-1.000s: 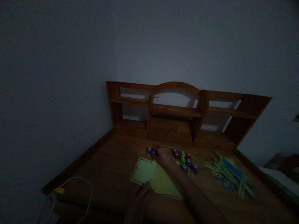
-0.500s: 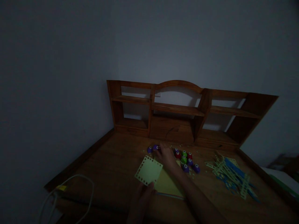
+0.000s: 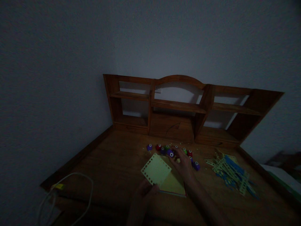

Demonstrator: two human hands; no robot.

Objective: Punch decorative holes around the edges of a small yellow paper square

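My left hand (image 3: pixel 146 190) is closed on the lower corner of a pale yellow-green square of paper (image 3: pixel 157 171) with punched holes along its edges. My right hand (image 3: pixel 183 163) has its fingers round a purple craft hole punch (image 3: pixel 170 153), just beyond the paper's upper right edge. Under both lies a stack of yellow paper (image 3: pixel 174 185). Behind my hands stand more small domed punches: a purple one (image 3: pixel 149 147) at the left, a red one (image 3: pixel 158 147), a green one (image 3: pixel 167 147) and others partly hidden by my right hand.
Punched paper strips, yellow-green and blue, lie in a pile (image 3: pixel 231 172) at the right. A wooden shelf unit (image 3: pixel 172 127) borders the back of the desk (image 3: pixel 113 169). A white cable (image 3: pixel 90 194) loops at the front left. Tiny paper bits are scattered around the punches.
My right hand has moved right and nearer, with a purple punch now in its fingers. A red and a green punch now show at the back. The paper square has shifted slightly right.
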